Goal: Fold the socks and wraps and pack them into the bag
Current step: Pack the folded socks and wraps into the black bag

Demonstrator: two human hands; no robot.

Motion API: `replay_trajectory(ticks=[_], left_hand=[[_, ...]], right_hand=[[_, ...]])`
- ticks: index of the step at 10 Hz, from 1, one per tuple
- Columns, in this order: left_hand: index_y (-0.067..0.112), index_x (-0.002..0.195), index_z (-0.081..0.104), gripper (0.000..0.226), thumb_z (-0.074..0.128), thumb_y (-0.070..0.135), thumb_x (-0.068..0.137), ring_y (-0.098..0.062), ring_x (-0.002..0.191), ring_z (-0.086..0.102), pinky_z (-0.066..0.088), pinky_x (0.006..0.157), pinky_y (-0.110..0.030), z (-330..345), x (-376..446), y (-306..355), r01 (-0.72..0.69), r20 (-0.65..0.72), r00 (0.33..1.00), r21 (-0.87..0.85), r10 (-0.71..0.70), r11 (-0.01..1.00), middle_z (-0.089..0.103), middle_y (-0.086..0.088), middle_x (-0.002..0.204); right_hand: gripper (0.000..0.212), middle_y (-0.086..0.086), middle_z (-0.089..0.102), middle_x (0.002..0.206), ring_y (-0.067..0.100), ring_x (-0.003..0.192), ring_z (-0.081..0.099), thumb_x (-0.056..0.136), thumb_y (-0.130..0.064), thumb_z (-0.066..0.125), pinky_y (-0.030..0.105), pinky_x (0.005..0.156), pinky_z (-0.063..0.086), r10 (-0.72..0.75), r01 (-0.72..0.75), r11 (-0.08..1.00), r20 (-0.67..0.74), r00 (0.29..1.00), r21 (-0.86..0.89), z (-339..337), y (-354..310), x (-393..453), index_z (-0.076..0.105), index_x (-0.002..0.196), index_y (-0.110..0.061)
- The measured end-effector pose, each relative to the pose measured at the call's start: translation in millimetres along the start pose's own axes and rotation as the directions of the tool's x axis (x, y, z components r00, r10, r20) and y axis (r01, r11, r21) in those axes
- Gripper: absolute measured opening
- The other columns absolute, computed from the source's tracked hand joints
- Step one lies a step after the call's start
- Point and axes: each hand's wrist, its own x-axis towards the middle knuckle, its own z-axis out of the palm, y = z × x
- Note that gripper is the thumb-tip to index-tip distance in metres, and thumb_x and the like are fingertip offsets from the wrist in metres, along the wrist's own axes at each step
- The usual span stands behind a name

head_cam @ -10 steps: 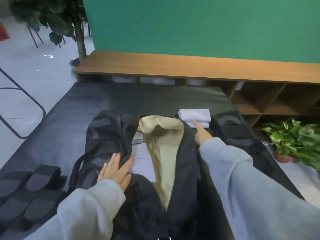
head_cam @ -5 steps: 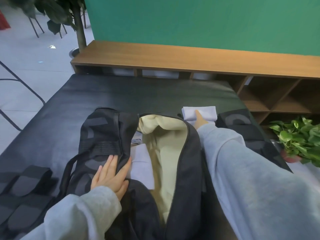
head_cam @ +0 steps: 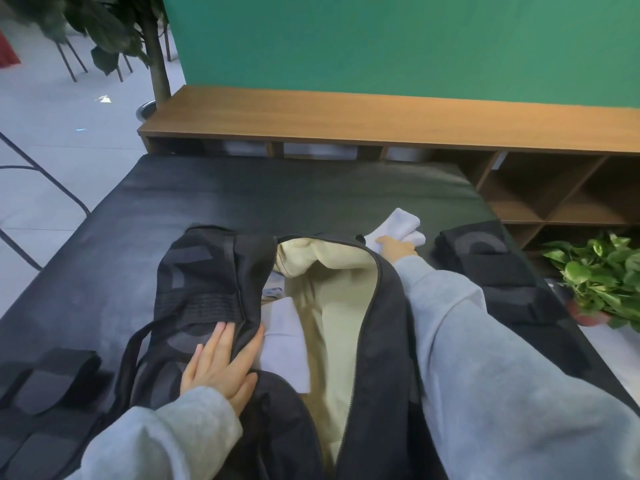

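Our right hand [head_cam: 394, 249] pinches folded white socks [head_cam: 403, 226] at 1 o'clock of the bag [head_cam: 381, 341], left hand [head_cam: 218, 362] flat on the flap w/ fingers straight; loose grip could unfold them.

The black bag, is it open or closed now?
Open: the black bag shows its unzipped mouth spread wide, beige lining exposed, left hand holding one flap back.

The bag [head_cam: 214, 289] lay open on the mat [head_cam: 311, 195], its flap under the fingers of the left hand [head_cam: 221, 362]. Folded socks [head_cam: 287, 344] lay inside, just right of those fingers. Beyond the bag's far rim, the right hand [head_cam: 396, 249] gripped a sock bundle [head_cam: 398, 225]. Wraps [head_cam: 485, 268] lay right of it; more wraps [head_cam: 45, 393] lay left of the left hand.
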Motion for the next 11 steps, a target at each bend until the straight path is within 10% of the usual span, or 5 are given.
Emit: replay_trajectory(ticks=[2, 6, 7, 10, 11], left_hand=[[0.037, 0.141, -0.023, 0.063, 0.024, 0.031, 0.099, -0.014, 0.140, -0.023, -0.006, 0.113, -0.031, 2, 1, -1, 0.004, -0.036, 0.999, -0.052, -0.005, 0.999, -0.022, 0.001, 0.153], [0.039, 0.145, -0.010, 0.056, 0.024, 0.034, 0.100, -0.016, 0.142, -0.017, -0.001, 0.116, -0.034, -5, -3, 1, -0.038, -0.056, 0.998, -0.081, 0.034, 0.996, -0.017, 0.002, 0.155], [0.041, 0.145, 0.000, 0.053, 0.028, 0.032, 0.101, -0.018, 0.143, -0.014, 0.001, 0.116, -0.034, -12, -2, -7, -0.088, -0.024, 0.996, -0.228, 0.085, 0.970, -0.013, 0.000, 0.156], [0.038, 0.137, 0.037, 0.048, 0.050, 0.035, 0.091, -0.026, 0.144, 0.000, 0.010, 0.115, -0.036, -44, -43, 40, -0.050, -0.152, 0.986, -0.671, -0.072, 0.740, 0.011, -0.008, 0.156], [0.036, 0.126, 0.047, 0.061, 0.049, 0.066, 0.073, -0.019, 0.136, 0.029, 0.022, 0.112, -0.035, -54, -65, 57, -0.221, -0.256, 0.966, -0.895, -0.040, 0.388, 0.040, 0.000, 0.144]], right_hand=[[0.043, 0.014, 0.024, 0.148, 0.033, 0.135, 0.027, 0.099, -0.015, 0.040, 0.034, 0.109, 0.025, -0.084, 0.111, 0.973, 0.140, 0.987, -0.201, -9, 12, -45, 0.034, 0.142, -0.014], [0.035, -0.006, 0.049, 0.110, -0.004, 0.081, 0.050, 0.096, -0.027, 0.046, 0.007, 0.066, 0.040, -0.446, 0.452, 0.892, -0.186, 0.875, -0.010, -80, 1, -144, 0.049, 0.131, -0.031], [0.028, -0.017, 0.054, 0.113, -0.004, 0.098, 0.053, 0.096, -0.027, 0.047, 0.022, 0.089, 0.046, -0.456, 0.488, 0.852, -0.190, 0.869, 0.187, -89, -2, -175, 0.053, 0.121, -0.037], [0.021, -0.018, 0.063, 0.101, -0.006, 0.093, 0.058, 0.094, -0.024, 0.050, 0.021, 0.085, 0.049, -0.545, 0.550, 0.786, -0.101, 0.832, 0.282, -69, 0, -236, 0.064, 0.102, -0.038], [0.023, -0.012, 0.062, 0.090, -0.008, 0.078, 0.056, 0.092, -0.013, 0.053, 0.009, 0.071, 0.044, -0.575, 0.555, 0.776, -0.024, 0.818, 0.300, -53, 4, -249, 0.066, 0.093, -0.032]])
